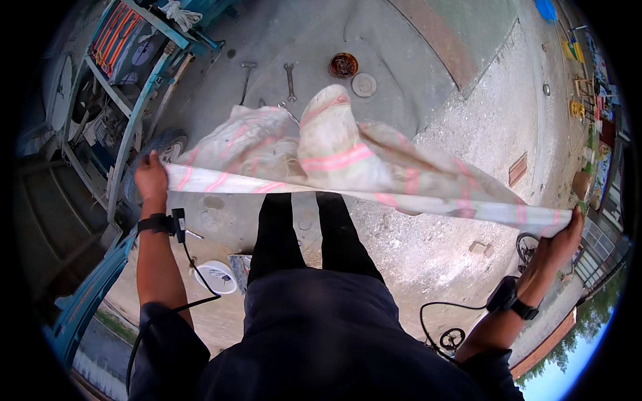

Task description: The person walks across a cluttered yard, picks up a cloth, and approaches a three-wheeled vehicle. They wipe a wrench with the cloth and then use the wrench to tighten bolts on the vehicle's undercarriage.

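Dark shirt (pixel 314 334) foremost, left fingers (pixel 154 159) and right fingers (pixel 577 216) clamped on striped cloth (pixel 334 160) edge, wide floor (pixel 404 70) beyond.

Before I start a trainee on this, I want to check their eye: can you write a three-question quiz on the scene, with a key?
1. What colour are the stripes on the cloth? A) blue B) pink C) green
2. True or false: the left hand and the right hand both hold the cloth.
3. In the picture, is the pale disc higher or lower than the cloth?

Key: 1. B; 2. True; 3. Higher.
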`<act>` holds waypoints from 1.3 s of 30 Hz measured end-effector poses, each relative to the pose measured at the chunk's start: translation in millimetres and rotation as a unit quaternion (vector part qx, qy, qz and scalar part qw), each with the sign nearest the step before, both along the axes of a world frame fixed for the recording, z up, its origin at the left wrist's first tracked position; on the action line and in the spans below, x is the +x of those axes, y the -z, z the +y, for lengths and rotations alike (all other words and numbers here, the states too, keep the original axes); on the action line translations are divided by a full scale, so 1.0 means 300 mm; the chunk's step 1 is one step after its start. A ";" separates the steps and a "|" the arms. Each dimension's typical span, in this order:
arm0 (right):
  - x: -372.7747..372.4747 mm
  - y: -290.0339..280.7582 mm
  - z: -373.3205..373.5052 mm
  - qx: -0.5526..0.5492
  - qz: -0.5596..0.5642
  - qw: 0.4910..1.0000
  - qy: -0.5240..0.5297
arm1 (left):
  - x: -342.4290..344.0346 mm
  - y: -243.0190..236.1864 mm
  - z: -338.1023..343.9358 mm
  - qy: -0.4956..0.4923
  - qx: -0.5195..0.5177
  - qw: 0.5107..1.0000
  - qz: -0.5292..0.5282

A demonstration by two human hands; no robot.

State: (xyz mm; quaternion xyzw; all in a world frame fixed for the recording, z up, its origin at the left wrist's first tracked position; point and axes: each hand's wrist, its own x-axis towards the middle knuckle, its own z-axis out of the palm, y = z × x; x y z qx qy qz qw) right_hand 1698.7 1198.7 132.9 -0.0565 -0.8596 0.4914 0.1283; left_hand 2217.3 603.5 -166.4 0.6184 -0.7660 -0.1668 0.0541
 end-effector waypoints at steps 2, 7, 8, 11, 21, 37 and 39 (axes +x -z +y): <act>-0.145 -0.085 0.345 0.335 -0.029 0.939 -0.068 | 0.121 -0.074 -0.123 -0.027 -0.017 0.999 0.023; -0.360 -0.217 1.015 0.410 -0.032 0.905 0.105 | 0.261 -0.272 -0.302 -0.053 -0.068 0.996 -0.032; -0.359 -0.213 0.943 0.740 -0.036 0.670 0.056 | 0.257 -0.301 -0.284 -0.046 -0.082 0.994 -0.054; -0.406 -0.130 0.899 0.692 -0.042 0.720 0.020 | 0.136 -0.264 -0.275 -0.020 -0.101 0.991 -0.087; -0.182 0.030 0.366 0.215 -0.228 0.929 -0.197 | -0.227 -0.370 -0.030 0.141 0.236 0.954 0.118; -0.021 0.228 0.333 0.004 -0.262 0.948 -0.183 | -0.429 -0.487 0.195 -0.076 0.490 0.736 0.461; 0.010 0.296 0.328 -0.304 -0.240 0.916 -0.104 | -0.445 -0.475 0.214 -0.059 0.543 0.618 0.565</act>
